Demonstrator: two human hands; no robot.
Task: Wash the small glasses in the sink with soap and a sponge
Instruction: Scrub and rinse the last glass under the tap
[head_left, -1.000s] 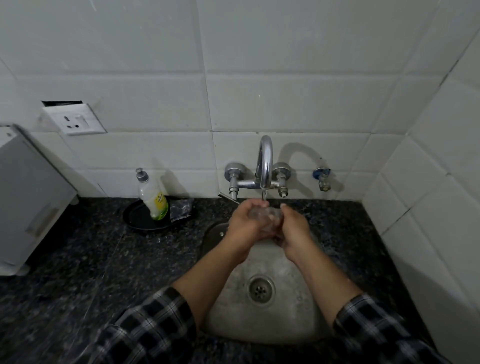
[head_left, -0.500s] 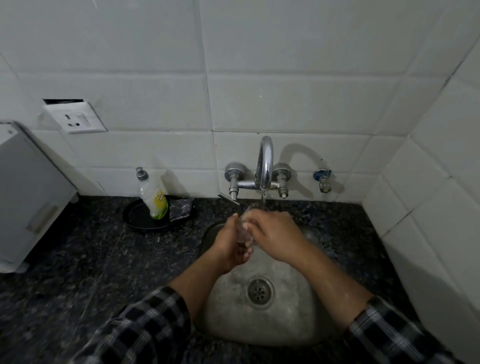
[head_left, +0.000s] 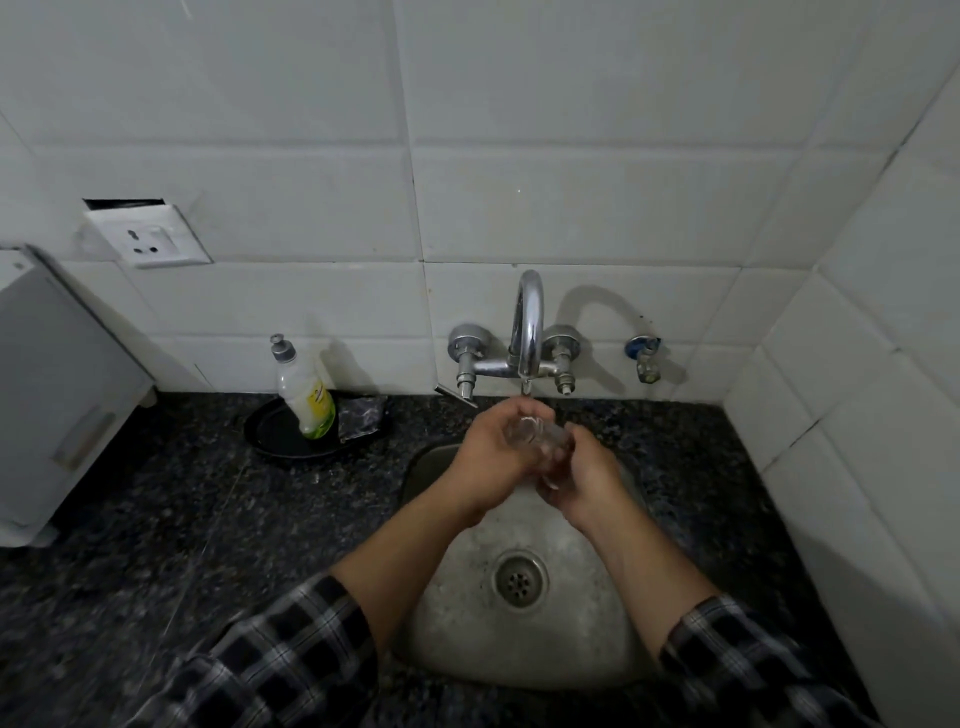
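A small clear glass (head_left: 537, 439) is held between both hands just under the spout of the chrome tap (head_left: 527, 332), over the far end of the steel sink (head_left: 519, 644). My left hand (head_left: 491, 457) grips it from the left, fingers curled round its upper part. My right hand (head_left: 584, 475) holds it from the right and below. Much of the glass is hidden by the fingers. A soap bottle (head_left: 304, 389) and a dark sponge (head_left: 361, 418) sit on a black dish (head_left: 275, 436) left of the tap.
Dark speckled counter (head_left: 182, 519) surrounds the sink. A grey appliance (head_left: 57, 395) stands at the far left under a wall socket (head_left: 148, 239). A small extra valve (head_left: 644, 356) is on the tiled wall right of the tap. White tiled wall closes the right side.
My right hand, which lay over the top of the glass half a second ago, has slid back to its right side. The glass sits slightly further right under the spout.
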